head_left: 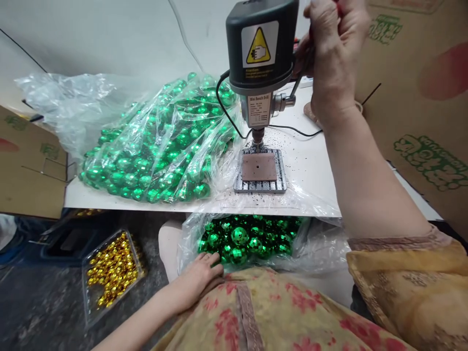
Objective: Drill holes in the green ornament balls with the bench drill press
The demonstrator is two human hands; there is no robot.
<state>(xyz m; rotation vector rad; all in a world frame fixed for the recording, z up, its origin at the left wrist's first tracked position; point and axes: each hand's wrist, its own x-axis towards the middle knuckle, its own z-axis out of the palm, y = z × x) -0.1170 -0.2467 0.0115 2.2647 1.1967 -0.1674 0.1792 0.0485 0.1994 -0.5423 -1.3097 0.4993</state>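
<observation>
My right hand is raised at the upper right, its fingers wrapped round the feed lever of a mini bench drill. Below the chuck, a flat brown block with a small dark hole lies on the slotted metal base; no ball sits on it. My left hand lies low on my lap with fingers extended, by the edge of an open clear bag. Shiny green faceted balls fill that bag; at least one shows a small hole.
A large clear plastic bag of green balls covers the table's left side. Below left, a transparent tray holds small gold balls. Cardboard boxes flank both sides. A black cable crosses the white table, strewn with dark shavings.
</observation>
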